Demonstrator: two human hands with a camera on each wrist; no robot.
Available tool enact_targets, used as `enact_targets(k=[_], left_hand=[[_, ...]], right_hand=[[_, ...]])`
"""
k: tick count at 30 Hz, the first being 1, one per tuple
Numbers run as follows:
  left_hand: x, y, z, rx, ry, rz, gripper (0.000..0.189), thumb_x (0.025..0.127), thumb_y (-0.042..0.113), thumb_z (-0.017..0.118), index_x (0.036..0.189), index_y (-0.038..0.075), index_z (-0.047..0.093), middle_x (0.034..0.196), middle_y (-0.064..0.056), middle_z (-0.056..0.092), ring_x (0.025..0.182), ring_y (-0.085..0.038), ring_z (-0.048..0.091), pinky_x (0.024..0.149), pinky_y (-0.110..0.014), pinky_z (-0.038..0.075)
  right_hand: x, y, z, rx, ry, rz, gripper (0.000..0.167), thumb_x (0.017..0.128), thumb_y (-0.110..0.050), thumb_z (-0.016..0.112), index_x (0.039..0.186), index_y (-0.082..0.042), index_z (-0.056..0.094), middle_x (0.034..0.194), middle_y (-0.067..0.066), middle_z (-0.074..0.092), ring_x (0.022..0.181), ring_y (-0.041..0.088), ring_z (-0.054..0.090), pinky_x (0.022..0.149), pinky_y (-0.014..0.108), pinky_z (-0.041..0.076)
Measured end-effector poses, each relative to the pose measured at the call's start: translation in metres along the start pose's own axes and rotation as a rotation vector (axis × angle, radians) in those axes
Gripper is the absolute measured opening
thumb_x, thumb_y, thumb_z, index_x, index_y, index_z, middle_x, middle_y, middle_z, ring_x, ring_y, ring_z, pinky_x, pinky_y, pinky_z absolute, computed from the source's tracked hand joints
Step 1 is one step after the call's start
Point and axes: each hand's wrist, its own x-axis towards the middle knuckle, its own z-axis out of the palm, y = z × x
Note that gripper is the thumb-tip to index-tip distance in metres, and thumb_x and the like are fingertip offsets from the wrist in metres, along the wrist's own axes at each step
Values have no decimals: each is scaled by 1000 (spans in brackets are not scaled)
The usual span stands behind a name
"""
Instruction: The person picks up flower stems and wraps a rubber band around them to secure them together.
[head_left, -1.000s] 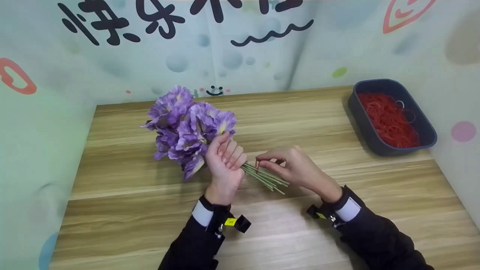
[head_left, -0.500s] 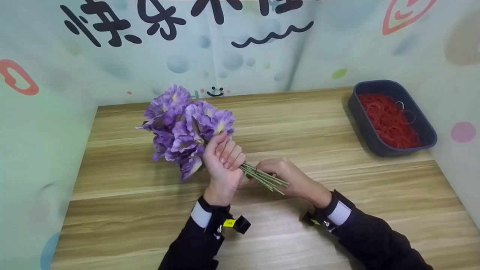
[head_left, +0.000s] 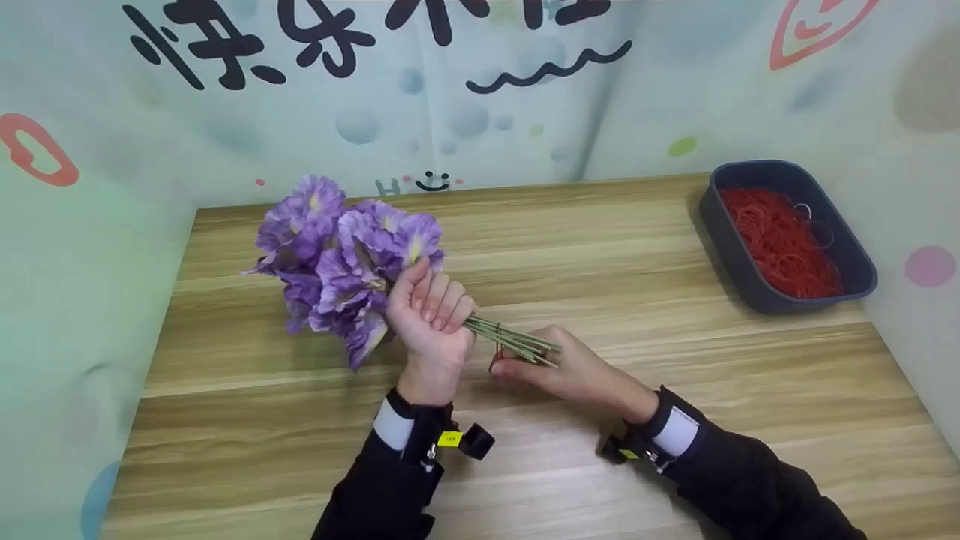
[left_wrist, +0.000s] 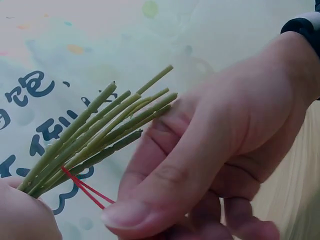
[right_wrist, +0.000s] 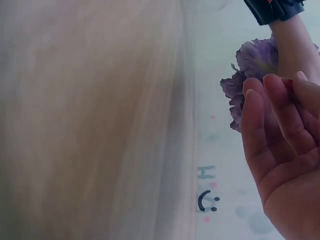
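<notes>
Flowers (head_left: 337, 289) above wood-grain table (head_left: 247, 450), printed wall (head_left: 300, 150) behind.

The table (head_left: 285, 465) has a yellowish-brown wooden-looking top, its grain running mostly from side to side in lighter and darker streaks. In the head view its far edge looks nearly straight, and its left and right edges spread apart toward the near side. A soft pale sheen lies on the near middle part (light catching the surface). Near the far right corner a dark blue tub (head_left: 731, 251) stands upright, open at the top, with rounded corners.
</notes>
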Motion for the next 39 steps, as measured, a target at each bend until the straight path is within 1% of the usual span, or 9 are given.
enact_targets(k=[4,7,11,13,17,21,29,34,39], left_hand=[[2,2,-1,11,9,69,49,95,10,64,51,17,44,41,5,40,47,-5,9,47,-17,4],[3,3,-1,18,23,108,51,99,10,59,51,17,45,41,6,40,47,-5,9,47,-17,3],[3,7,0,33,44,163,51,101,10,57,52,18,44,41,7,40,47,-5,10,47,-17,3],[4,8,0,41,57,194,51,100,10,58,52,18,43,41,7,40,47,-5,11,47,-17,4],[7,12,-1,41,84,228,56,106,12,49,51,18,43,40,6,39,46,-5,12,48,-16,5],[10,14,-4,64,102,261,59,109,13,45,51,19,43,40,7,39,47,-5,10,48,-16,5],[13,10,-11,220,113,287,66,116,16,27,51,23,38,40,11,37,47,-5,10,45,-16,7],[12,6,-12,262,103,286,63,115,17,29,53,23,34,41,12,38,48,-5,10,45,-17,7],[12,4,-13,275,81,287,58,112,16,39,55,23,33,42,13,39,48,-5,9,46,-16,6]], right_hand=[[-1,-5,7,12,-62,96,21,111,-16,70,109,3,78,90,18,83,75,28,78,68,21,63],[-3,-10,12,-22,-90,87,24,114,-18,65,108,3,75,84,16,81,69,29,72,63,17,55],[-5,-15,16,-26,-88,74,24,115,-17,63,108,3,74,78,16,78,68,39,72,64,20,58],[-6,-17,17,-31,-81,91,24,115,-17,63,110,3,75,76,16,77,68,40,73,63,21,57],[-8,-21,22,-60,-66,112,26,116,-20,63,113,1,77,72,14,76,65,39,74,57,17,51],[-11,-25,25,-94,-53,90,26,116,-22,63,114,-1,78,67,12,75,60,34,74,55,18,53],[-16,-35,23,-168,-13,1,25,117,-22,63,107,-5,78,62,5,72,54,2,65,56,20,58],[-19,-41,15,-174,16,-36,22,116,-19,63,107,-6,78,62,5,70,52,2,63,50,21,55],[-20,-46,6,-159,51,-47,19,115,-15,64,108,-6,79,62,5,68,53,2,59,48,20,48]])
